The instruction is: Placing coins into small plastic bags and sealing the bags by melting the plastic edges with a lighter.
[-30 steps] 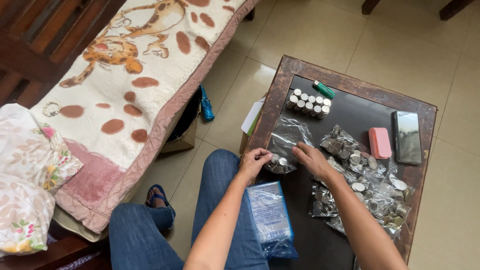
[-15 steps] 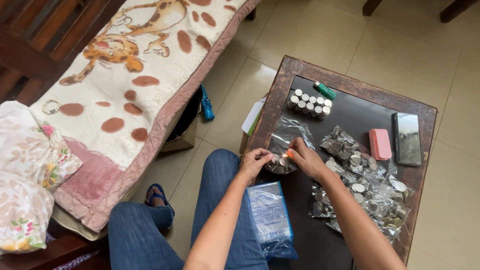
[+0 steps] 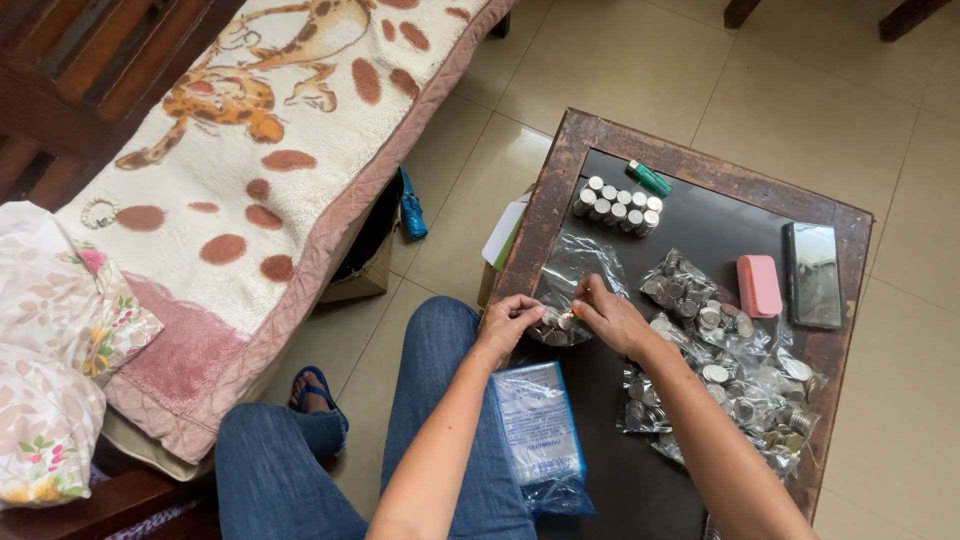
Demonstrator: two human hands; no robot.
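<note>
A small clear plastic bag [image 3: 572,272] with coins in its bottom lies at the near left of a dark wooden table [image 3: 560,175]. My left hand [image 3: 508,322] pinches the bag's lower left edge. My right hand [image 3: 608,314] grips the bag's mouth from the right, fingers closed on the plastic. Several short stacks of silver coins [image 3: 618,206] stand in rows behind the bag. More clear bags full of coins [image 3: 730,355] lie heaped to the right of my right forearm.
A green lighter [image 3: 649,178] lies beyond the coin stacks. A pink case [image 3: 759,285] and a dark phone [image 3: 812,274] rest at the table's right. A blue-tinted packet [image 3: 538,435] lies on my lap. A patterned blanket [image 3: 250,170] covers a bed on the left.
My right hand has shifted slightly left and up along the small bag, closer to my left hand. The left hand keeps its hold.
</note>
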